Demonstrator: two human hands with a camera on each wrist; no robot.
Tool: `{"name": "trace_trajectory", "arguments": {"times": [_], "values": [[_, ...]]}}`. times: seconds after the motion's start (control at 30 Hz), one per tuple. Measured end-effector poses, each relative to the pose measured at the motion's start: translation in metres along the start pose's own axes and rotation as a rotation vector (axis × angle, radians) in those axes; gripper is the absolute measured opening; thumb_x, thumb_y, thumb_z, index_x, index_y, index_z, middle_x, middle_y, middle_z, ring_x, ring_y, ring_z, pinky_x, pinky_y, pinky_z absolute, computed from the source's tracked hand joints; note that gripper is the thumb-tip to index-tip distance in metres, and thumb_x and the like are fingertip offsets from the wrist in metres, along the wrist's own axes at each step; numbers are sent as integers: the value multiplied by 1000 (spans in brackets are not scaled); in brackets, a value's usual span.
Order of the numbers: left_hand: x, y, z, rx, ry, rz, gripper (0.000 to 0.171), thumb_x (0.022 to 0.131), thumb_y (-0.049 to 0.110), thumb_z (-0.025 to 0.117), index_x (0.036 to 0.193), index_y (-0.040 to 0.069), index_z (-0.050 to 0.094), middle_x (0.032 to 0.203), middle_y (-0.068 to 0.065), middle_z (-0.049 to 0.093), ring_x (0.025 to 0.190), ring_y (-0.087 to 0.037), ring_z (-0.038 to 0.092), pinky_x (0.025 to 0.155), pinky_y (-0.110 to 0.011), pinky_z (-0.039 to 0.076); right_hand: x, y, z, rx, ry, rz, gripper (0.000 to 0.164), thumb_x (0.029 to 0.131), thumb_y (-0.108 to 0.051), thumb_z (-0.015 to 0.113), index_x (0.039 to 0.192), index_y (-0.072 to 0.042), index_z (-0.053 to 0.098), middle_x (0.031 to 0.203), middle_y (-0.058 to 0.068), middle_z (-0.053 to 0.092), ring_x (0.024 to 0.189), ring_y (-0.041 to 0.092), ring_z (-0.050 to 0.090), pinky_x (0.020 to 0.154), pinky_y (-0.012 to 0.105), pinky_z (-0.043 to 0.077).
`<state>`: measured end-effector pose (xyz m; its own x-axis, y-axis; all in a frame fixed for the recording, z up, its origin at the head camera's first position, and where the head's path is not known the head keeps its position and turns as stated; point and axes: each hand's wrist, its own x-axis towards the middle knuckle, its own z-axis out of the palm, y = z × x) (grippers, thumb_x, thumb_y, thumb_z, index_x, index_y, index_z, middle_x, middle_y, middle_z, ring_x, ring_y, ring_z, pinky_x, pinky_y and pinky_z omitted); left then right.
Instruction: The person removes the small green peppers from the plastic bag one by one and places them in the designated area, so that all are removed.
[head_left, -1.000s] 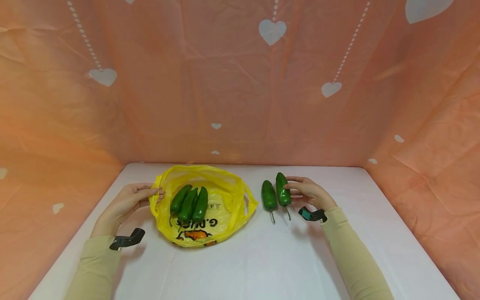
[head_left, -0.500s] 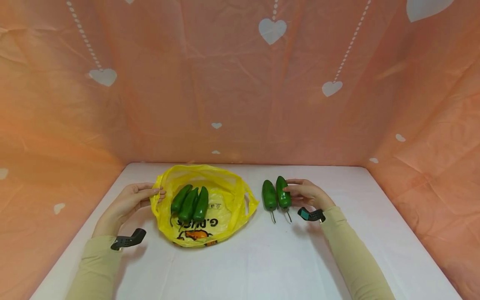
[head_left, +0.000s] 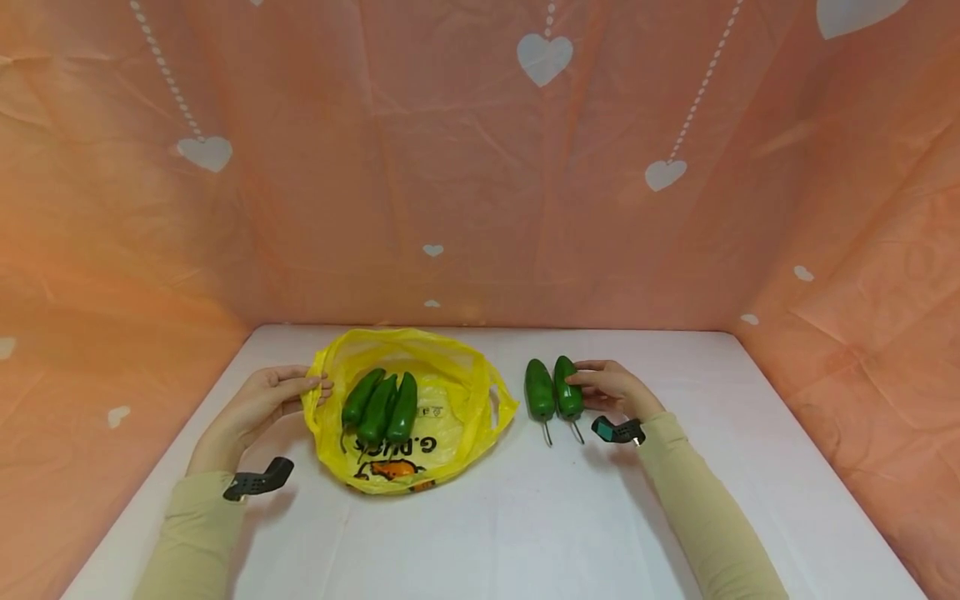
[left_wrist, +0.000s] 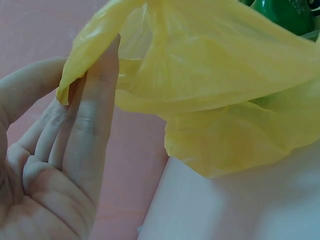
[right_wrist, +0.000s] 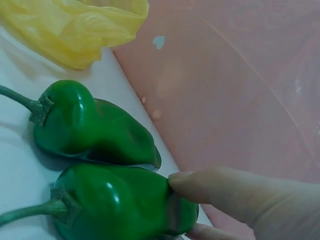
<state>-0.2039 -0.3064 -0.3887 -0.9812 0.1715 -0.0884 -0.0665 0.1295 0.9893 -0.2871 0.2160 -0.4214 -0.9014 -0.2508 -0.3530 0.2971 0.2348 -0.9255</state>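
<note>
On the left, my left hand [head_left: 262, 404] pinches the edge of a yellow plastic bag [head_left: 461, 450] between thumb and fingers, holding its mouth wide. Several green peppers [head_left: 402, 408] lie inside over the printed lettering. The left wrist view shows the bag's edge [left_wrist: 75, 70] passing between thumb and fingers. To the bag's right, my right hand [head_left: 615, 388] pinches a green pepper [head_left: 567, 398] near its tip, stem toward me. In the right wrist view the thumb [right_wrist: 200, 185] presses on this pepper [right_wrist: 120, 200]. A second green pepper [head_left: 538, 392] lies close along its left side.
Everything stands on a white table [head_left: 495, 533]. An orange cloth [head_left: 465, 167] with white hearts rises behind the table's back edge and along both sides. A black wrist device [head_left: 258, 479] sits on each forearm.
My right hand has brought its pepper slightly down and toward me, level with the neighbouring pepper. The left hand and the bag have stayed nearly still.
</note>
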Motion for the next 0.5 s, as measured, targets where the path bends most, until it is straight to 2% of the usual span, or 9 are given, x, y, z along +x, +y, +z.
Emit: {"name": "trace_trajectory", "arguments": {"times": [0.13,0.33,0.5], "values": [[-1,-2,0,19,2,2,51,96,18,59,128,-19,45,99,-3,71,93,-14,68,82,-29,55,1,2,2,15,-5,-3,53,91,-11,64,135,8,44,103,11,66,82,16,65,77,31,56],[-1,-2,0,27,7,8,51,96,20,60,128,-18,47,100,-2,71,94,-13,67,83,-29,54,5,-1,3,-35,30,28,55,91,-15,65,137,7,44,116,17,60,87,17,63,79,30,56],[-1,-2,0,25,8,7,54,96,21,60,130,-18,44,102,-2,71,95,-13,67,83,-28,54,7,-3,4,-83,37,42,57,91,-17,65,138,6,43,117,18,58,87,18,60,79,31,56]]}}
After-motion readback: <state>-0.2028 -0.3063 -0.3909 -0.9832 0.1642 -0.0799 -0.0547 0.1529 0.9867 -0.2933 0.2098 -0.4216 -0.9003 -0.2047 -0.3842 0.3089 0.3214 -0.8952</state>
